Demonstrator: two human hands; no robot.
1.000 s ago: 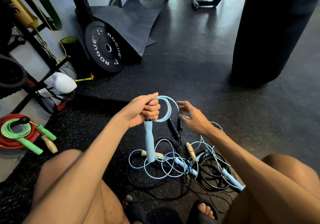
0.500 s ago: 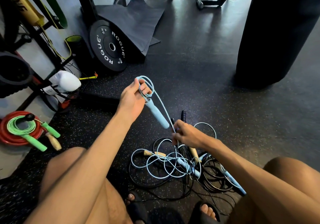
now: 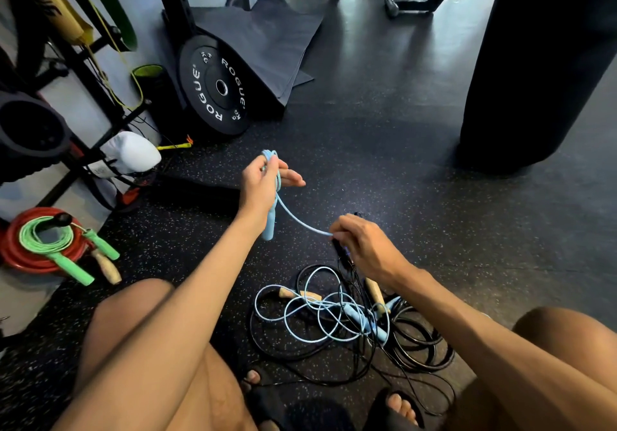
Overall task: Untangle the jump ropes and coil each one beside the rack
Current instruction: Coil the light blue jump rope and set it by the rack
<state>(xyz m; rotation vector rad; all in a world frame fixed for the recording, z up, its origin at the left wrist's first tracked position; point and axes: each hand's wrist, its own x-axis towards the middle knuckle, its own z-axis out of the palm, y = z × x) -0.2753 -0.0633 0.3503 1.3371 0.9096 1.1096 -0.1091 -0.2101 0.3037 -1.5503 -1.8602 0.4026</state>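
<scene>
Progress is judged to be partial. Beside the rack (image 3: 83,150), at the left, 2 coils are already laid down: a green rope (image 3: 46,238) with its green handles, resting on a red rope (image 3: 20,257) whose wooden handle (image 3: 107,267) lies just beside it.

A blue rope (image 3: 300,222) is being worked on now. A few loops of it are gathered in the left hand (image 3: 263,183), which is closed around them near the top, with 1 blue handle (image 3: 268,227) hanging below the fist. From there the cord runs down and right to the right hand (image 3: 364,247), where it is pinched between closed fingertips; a black handle (image 3: 339,248) seems to be held in that hand too, though this cannot be told for certain.

Most of the blue rope is not yet coiled. Its slack is spread on the floor (image 3: 400,163) between the knees, threaded through a tangle (image 3: 350,324) of thin black cords and pale wooden handles. A second blue handle (image 3: 359,322) lies within that heap. How many ropes are left in it cannot be counted; at least 2 besides the blue one seem to remain unsorted and uncoiled.
</scene>
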